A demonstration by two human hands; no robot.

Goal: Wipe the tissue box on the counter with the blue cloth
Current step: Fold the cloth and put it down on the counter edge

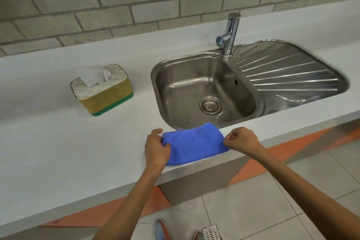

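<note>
The tissue box stands on the white counter, left of the sink; it has a quilted white top, yellow sides, a green base and a white tissue sticking up. A folded blue cloth lies at the counter's front edge, just in front of the sink. My left hand grips the cloth's left end. My right hand pinches its right end. Both hands are well in front of and to the right of the tissue box.
A steel sink with a drainboard is set into the counter on the right, with a chrome tap behind it. A grey brick wall runs along the back. Below are a tiled floor, a floor drain and my shoes.
</note>
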